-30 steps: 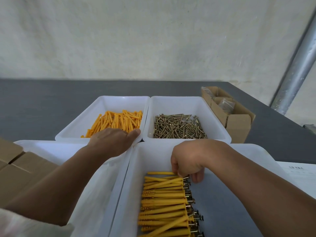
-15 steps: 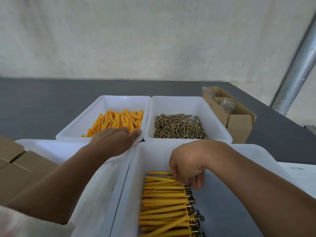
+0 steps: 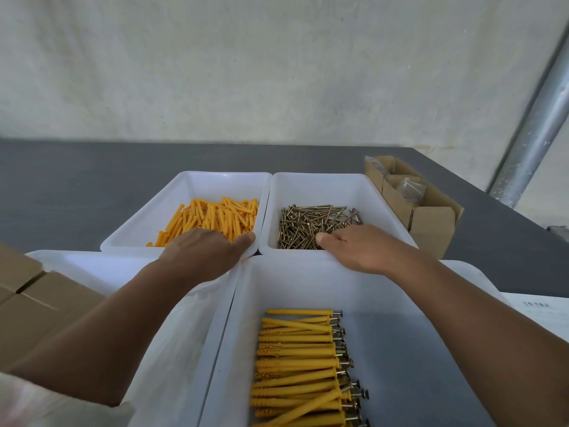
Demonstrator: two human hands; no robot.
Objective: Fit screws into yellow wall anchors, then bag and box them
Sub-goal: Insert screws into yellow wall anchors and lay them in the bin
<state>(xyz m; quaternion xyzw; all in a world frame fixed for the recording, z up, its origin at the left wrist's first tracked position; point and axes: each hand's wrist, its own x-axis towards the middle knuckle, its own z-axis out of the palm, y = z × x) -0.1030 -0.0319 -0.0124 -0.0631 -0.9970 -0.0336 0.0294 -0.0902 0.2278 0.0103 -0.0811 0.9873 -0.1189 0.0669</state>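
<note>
Loose yellow anchors [image 3: 215, 218] fill the far left white bin [image 3: 184, 186]. My left hand [image 3: 206, 254] reaches into it with the thumb on the near rim; its fingers are hidden behind the hand among the anchors. Brass screws [image 3: 308, 224] lie heaped in the far right bin [image 3: 323, 180]. My right hand [image 3: 360, 251] stretches over that bin's near rim, thumb out and fingertips on the screws. In the near bin [image 3: 308, 282], several anchors fitted with screws [image 3: 295, 365] lie in a row.
A second white bin [image 3: 92, 266] sits near left under my left forearm, with cardboard boxes [image 3: 30, 303] beside it. An open cardboard box [image 3: 431, 223] holding clear bags [image 3: 411, 189] stands right of the screws. A printed sheet [image 3: 542, 309] lies at right, and a metal pole [image 3: 529, 134] rises behind.
My right hand left the row of fitted anchors in the near bin and moved forward onto the screw pile. My left hand stayed at the anchor bin.
</note>
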